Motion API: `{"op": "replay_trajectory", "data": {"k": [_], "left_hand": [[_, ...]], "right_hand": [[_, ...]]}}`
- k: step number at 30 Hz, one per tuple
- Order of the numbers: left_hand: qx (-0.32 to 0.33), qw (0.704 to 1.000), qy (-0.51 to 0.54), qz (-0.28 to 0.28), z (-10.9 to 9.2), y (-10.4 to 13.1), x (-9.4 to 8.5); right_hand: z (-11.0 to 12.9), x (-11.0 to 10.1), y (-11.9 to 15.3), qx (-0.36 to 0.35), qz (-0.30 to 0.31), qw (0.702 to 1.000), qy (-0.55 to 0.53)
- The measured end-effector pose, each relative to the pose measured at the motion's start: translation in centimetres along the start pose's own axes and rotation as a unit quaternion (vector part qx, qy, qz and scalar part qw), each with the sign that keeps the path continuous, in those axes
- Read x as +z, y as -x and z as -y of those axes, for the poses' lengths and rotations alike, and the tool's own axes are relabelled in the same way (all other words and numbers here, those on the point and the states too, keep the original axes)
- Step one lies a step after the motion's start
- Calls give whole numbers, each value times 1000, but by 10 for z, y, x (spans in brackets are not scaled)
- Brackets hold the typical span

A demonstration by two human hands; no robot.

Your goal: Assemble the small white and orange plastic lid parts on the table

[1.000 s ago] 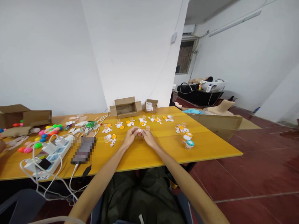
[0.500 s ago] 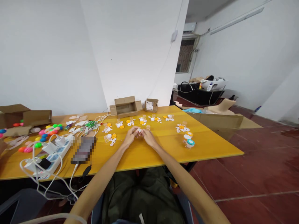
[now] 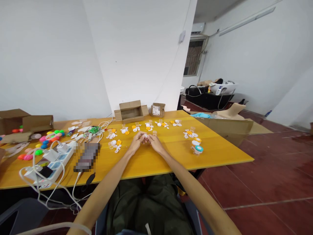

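Observation:
My left hand (image 3: 137, 142) and my right hand (image 3: 155, 143) meet over the middle of the wooden table (image 3: 149, 163). Between their fingertips is a small white plastic piece with holes (image 3: 146, 135), pinched from both sides. Just beyond my right hand stands a small clear cup (image 3: 155, 133). Groups of orange and white discs and small white pieces lie around: one group (image 3: 117, 145) to the left of my left hand, several along the back, one (image 3: 190, 133) to the right. Lidded clear jars, one with a teal lid (image 3: 199, 148), stand at the right.
At the left are a power strip (image 3: 57, 164) with white cables, a phone (image 3: 87, 157), a green circuit board (image 3: 94, 130) and colourful balls (image 3: 38, 152). Cardboard boxes (image 3: 132, 113) stand along the wall. The table's right edge (image 3: 220, 140) borders a large carton on the floor.
Both hands stay together round the white piece, with only slight finger movement. The whole view has shifted very slightly.

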State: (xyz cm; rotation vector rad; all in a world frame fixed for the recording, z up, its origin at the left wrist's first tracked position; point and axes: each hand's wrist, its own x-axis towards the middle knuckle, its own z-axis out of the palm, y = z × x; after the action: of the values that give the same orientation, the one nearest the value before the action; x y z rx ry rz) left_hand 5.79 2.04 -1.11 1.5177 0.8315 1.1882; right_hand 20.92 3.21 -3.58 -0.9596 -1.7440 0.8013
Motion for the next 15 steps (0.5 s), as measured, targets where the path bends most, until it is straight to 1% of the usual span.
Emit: {"op": "replay_trajectory", "data": {"k": [3,6,13,15], "left_hand": [[-3,1000,0,-3,0,-1,0],[10,1000,-12,-7,1,-2,0],[88,991,-96,-14,1,0,1],[100,988,-120,-21,0,2,2]], "right_hand": [[1,0,-1,6,-3,1000,-22],[1,1,-1,9,-12,999,-38],[5,0,0,21,-49,998,-47],[5,0,1,19,-53,998,-42]]}}
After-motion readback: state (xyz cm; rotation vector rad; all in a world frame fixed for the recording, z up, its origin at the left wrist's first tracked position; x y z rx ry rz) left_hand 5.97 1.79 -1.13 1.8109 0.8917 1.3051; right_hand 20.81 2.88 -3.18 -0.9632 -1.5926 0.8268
